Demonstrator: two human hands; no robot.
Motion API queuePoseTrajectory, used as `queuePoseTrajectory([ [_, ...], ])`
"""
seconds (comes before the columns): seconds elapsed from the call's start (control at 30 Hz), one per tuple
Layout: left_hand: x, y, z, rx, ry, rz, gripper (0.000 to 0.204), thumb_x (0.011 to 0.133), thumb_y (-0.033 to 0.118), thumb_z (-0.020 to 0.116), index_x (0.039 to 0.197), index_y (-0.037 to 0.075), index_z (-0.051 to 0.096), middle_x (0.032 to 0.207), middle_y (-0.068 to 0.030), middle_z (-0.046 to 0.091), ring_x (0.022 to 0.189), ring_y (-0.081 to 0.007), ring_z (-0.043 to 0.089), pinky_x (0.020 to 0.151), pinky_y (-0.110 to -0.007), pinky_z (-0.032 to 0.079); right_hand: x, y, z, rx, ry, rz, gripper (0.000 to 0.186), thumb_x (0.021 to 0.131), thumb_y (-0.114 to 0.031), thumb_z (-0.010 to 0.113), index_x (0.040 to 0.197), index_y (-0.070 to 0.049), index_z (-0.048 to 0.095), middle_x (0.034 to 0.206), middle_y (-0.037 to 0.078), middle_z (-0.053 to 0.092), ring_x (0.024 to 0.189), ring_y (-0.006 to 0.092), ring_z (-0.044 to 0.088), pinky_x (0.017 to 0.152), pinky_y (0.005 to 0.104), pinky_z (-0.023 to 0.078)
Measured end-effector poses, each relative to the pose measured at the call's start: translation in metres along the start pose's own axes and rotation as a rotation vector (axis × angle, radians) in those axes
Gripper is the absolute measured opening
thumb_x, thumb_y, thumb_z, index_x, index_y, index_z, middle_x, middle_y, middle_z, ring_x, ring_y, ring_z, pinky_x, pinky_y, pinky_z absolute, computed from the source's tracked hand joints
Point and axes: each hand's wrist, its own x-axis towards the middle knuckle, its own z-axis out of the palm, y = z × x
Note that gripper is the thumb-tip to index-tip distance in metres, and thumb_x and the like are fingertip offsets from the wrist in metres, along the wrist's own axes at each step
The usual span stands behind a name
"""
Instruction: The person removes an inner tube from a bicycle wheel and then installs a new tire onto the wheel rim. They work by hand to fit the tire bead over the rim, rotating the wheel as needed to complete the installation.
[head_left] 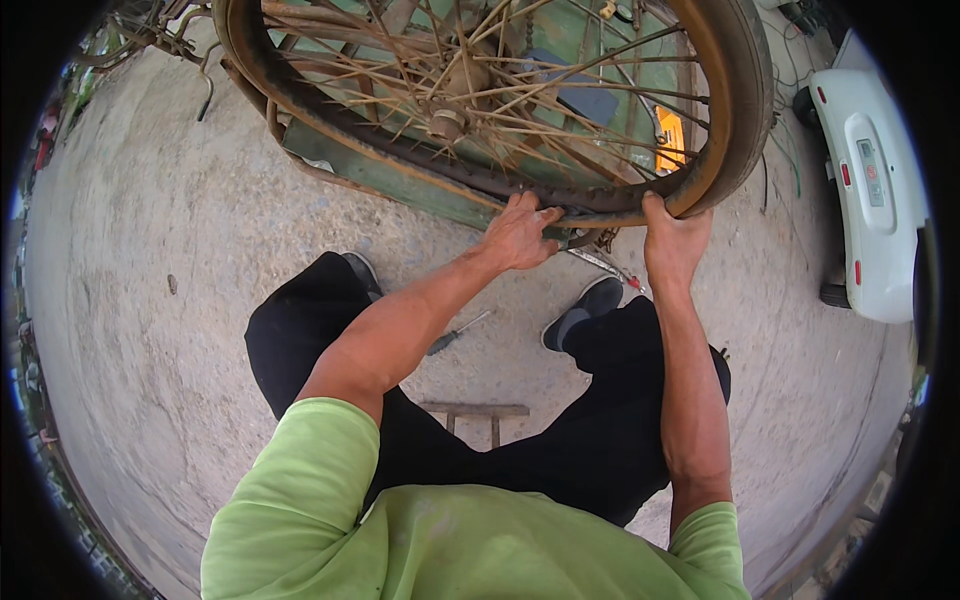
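1. Spoked wheel (447, 122) is sitting at the top of the view, in front of the person; its rusty spokes and hub are showing against a green panel (400, 185).
2. Tyre (740, 90) is running around it, near edge facing the person, both hands touching that edge.
3. Left arm is reaching up and to the right, elbow bent. Left hand (516, 233) is bearing on the near edge, fingers bent and partly spread. Contact is small in view; can't tell if it's pinching or only pushing.
4. Right arm is extending nearly straight forward. Right hand (677, 235) is clamping the tyre to the right of the left hand, thumb lying over the edge, fingers curling out of sight beneath.
5. Yellow object (670, 138) is showing behind the spokes.
6. Screwdriver (460, 332) is lying on the concrete (170, 350) between the shoes (583, 312).
7. Low wooden stool (475, 410) is standing between the legs.
8. White car (868, 190) is standing well off to the right.
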Motion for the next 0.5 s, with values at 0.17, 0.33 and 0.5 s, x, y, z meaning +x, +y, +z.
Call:
queuePoseTrajectory([
  [0.17,0.004,0.022,0.015,0.175,-0.029,-0.081,0.061,0.094,0.035,0.076,0.148,0.010,0.065,0.129,-0.0265,0.054,0.129,-0.0468,0.052,0.107,-0.058,0.049,-0.001,0.008,0.007,-0.044,0.047,0.048,0.049,0.086,-0.009,0.079,0.128,0.005,0.058,0.113,0.012,0.068,0.106,0.0211,0.065,0.096,0.0367,0.052],
  [0.33,0.014,0.012,0.024,0.147,0.016,-0.121,0.062,0.093,0.034,0.076,0.147,0.007,0.064,0.133,-0.0253,0.057,0.130,-0.0466,0.052,0.108,-0.057,0.049,0.002,0.043,0.000,0.010,0.010,0.103,0.055,0.085,-0.011,0.081,0.131,0.005,0.056,0.118,0.014,0.067,0.109,0.0225,0.064,0.098,0.0367,0.052],
  [0.5,0.000,-0.009,0.021,-0.224,0.083,-0.159,0.061,0.094,0.036,0.076,0.149,0.011,0.064,0.140,-0.0258,0.061,0.138,-0.0463,0.053,0.116,-0.054,0.046,0.010,0.038,-0.003,0.021,-0.069,0.119,0.056,0.084,-0.010,0.081,0.133,0.003,0.056,0.121,0.014,0.067,0.111,0.0233,0.064,0.100,0.0365,0.051],
])
